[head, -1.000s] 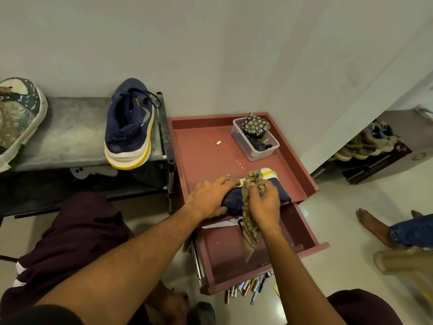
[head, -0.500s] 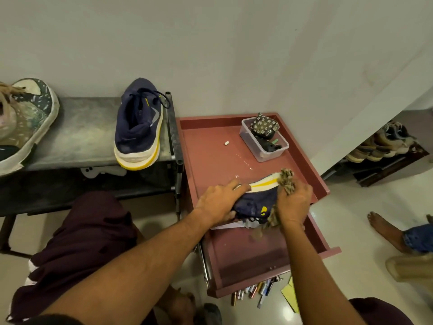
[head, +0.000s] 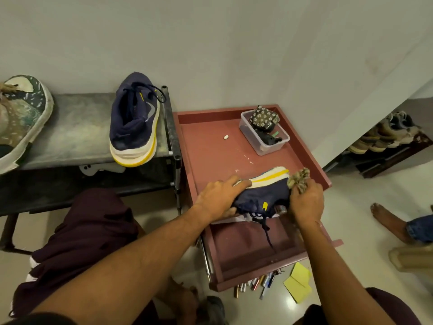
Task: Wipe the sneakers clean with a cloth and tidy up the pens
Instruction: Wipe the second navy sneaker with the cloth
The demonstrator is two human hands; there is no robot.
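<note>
Head view: the left grip (head: 220,198) clasps the navy sneaker (head: 264,195), which lies on its side on the red desk (head: 210,156). At the sneaker's three o'clock, the right grip (head: 307,204) clenches the cloth (head: 298,178) against its end. At six o'clock the pens (head: 257,283) lie on the floor (head: 351,195).

Place: a home, the shoe corner beside a doorway.
- Shoe rack (head: 384,137): low, packed with worn pairs, off to my right.
- Grey counter (head: 77,127) on my left, carrying a navy sneaker (head: 134,118) and a patterned shoe (head: 21,118).
- Pink cabinet (head: 210,148) before me, its drawer (head: 253,245) pulled out; a plastic box (head: 263,137) of small oddments on top.
- Plain painted wall (head: 210,43); glossy floor (head: 351,202).
- Another person's bare foot (head: 386,219) on that floor.
- Pens (head: 257,283) and yellow notes (head: 298,281) lying loose on the floor below the drawer.
</note>
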